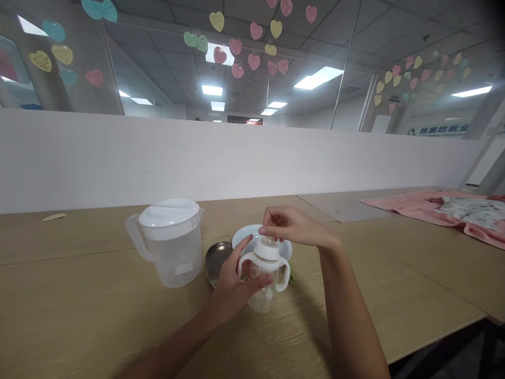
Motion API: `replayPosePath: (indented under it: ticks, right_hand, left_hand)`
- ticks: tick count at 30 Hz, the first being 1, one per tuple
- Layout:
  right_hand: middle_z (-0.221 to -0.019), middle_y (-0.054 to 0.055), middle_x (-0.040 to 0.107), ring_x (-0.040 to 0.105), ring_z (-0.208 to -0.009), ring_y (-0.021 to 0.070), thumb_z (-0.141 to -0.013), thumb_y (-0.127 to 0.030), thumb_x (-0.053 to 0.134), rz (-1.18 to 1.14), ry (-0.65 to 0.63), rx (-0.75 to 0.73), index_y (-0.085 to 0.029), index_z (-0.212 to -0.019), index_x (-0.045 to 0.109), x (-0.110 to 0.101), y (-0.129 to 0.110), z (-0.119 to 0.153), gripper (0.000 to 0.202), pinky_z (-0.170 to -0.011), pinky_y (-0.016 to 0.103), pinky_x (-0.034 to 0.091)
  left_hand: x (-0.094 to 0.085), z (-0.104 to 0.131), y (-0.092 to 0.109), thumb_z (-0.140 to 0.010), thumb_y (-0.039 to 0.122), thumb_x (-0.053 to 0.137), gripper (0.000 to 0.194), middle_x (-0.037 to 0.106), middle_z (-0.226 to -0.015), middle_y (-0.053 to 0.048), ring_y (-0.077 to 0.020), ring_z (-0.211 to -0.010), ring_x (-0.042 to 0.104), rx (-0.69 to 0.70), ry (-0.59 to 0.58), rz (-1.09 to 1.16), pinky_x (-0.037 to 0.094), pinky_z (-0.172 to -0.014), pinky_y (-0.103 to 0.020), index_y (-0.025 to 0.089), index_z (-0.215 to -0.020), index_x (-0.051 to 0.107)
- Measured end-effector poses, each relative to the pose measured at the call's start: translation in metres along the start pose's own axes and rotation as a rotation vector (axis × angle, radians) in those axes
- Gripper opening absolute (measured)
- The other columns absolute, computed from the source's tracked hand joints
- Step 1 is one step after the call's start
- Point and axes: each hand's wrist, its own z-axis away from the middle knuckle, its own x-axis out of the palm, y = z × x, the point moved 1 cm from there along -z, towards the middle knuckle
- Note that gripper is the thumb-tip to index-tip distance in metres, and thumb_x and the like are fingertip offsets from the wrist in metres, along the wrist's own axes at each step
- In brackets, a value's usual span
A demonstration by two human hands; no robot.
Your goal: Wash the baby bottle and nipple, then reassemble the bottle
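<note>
Here the handled bottle (pixel 260 268) is held at centre, its collar (pixel 266 250) already seated; whether tightening is left cannot be told. It's gripped by the left hand (pixel 231 288), fingers spread. The right hand (pixel 291 223) is poised over the teat (pixel 268 240), fingers curled, any pinch hidden. 12 o'clock is blocked by a bowl (pixel 240 233), 10 by a metal dish (pixel 216 258) and pitcher (pixel 177 255).

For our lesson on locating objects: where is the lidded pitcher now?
In the head view, the pitcher stands on the table left of centre, left of the metal dish.
</note>
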Motion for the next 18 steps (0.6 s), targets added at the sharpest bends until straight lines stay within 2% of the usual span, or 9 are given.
replayPosePath:
  ticks: [2, 4, 7, 11, 14, 18]
  right_hand:
    - [-0.069, 0.000, 0.059, 0.054, -0.065, 0.0116, -0.080, -0.039, 0.058, 0.103, 0.046, 0.029, -0.017, -0.077, 0.058, 0.005, 0.002, -0.005, 0.022, -0.059, 0.024, 0.042]
    - [-0.075, 0.001, 0.062, 0.057, -0.071, 0.0124, -0.081, -0.031, 0.058, 0.101, 0.020, -0.035, -0.018, -0.088, 0.060, 0.008, 0.004, -0.008, 0.016, -0.065, 0.026, 0.045]
    - [-0.093, 0.003, 0.066, 0.061, -0.089, 0.0144, -0.082, -0.021, 0.055, -0.048, -0.082, -0.160, -0.021, -0.112, 0.055, 0.007, 0.005, -0.007, 0.030, -0.080, 0.030, 0.048]
    - [-0.107, 0.007, 0.063, 0.061, -0.096, 0.0155, -0.082, -0.020, 0.056, -0.221, -0.098, -0.223, -0.022, -0.121, 0.051, 0.002, 0.009, -0.002, 0.039, -0.085, 0.033, 0.050]
    - [-0.109, 0.008, 0.061, 0.063, -0.091, 0.0160, -0.079, -0.023, 0.062, -0.320, 0.007, -0.229, -0.024, -0.120, 0.052, 0.001, 0.012, -0.003, 0.042, -0.079, 0.033, 0.053]
    - [-0.101, 0.006, 0.063, 0.062, -0.077, 0.0138, -0.072, -0.025, 0.070, -0.384, 0.244, -0.220, -0.024, -0.114, 0.055, -0.002, 0.010, -0.005, 0.044, -0.071, 0.032, 0.054]
  left_hand:
    - [0.000, -0.002, -0.007, -0.062, 0.036, 0.077, 0.089, 0.066, -0.083, -0.001, -0.0164, -0.076, 0.061, -0.015, 0.001, -0.004, 0.049, -0.070, -0.026, 0.018, -0.139, 0.035]
    - [0.000, -0.005, -0.015, -0.062, 0.035, 0.077, 0.087, 0.066, -0.096, -0.004, -0.0181, -0.083, 0.062, -0.007, -0.007, 0.011, 0.050, -0.074, -0.028, 0.019, -0.137, 0.037]
    - [-0.002, -0.009, -0.024, -0.062, 0.034, 0.077, 0.083, 0.062, -0.115, -0.008, -0.0215, -0.096, 0.062, 0.004, -0.028, 0.026, 0.050, -0.082, -0.031, 0.020, -0.134, 0.038]
    - [-0.005, -0.011, -0.030, -0.064, 0.034, 0.076, 0.079, 0.059, -0.122, -0.009, -0.0237, -0.104, 0.060, 0.011, -0.029, -0.017, 0.048, -0.088, -0.033, 0.022, -0.132, 0.039]
    - [-0.005, -0.012, -0.034, -0.064, 0.031, 0.075, 0.079, 0.059, -0.123, -0.009, -0.0239, -0.105, 0.060, 0.015, -0.054, -0.061, 0.049, -0.087, -0.033, 0.022, -0.133, 0.038]
    - [-0.005, -0.010, -0.039, -0.063, 0.026, 0.075, 0.076, 0.061, -0.119, -0.008, -0.0236, -0.102, 0.061, 0.016, -0.074, -0.242, 0.050, -0.082, -0.032, 0.023, -0.131, 0.040]
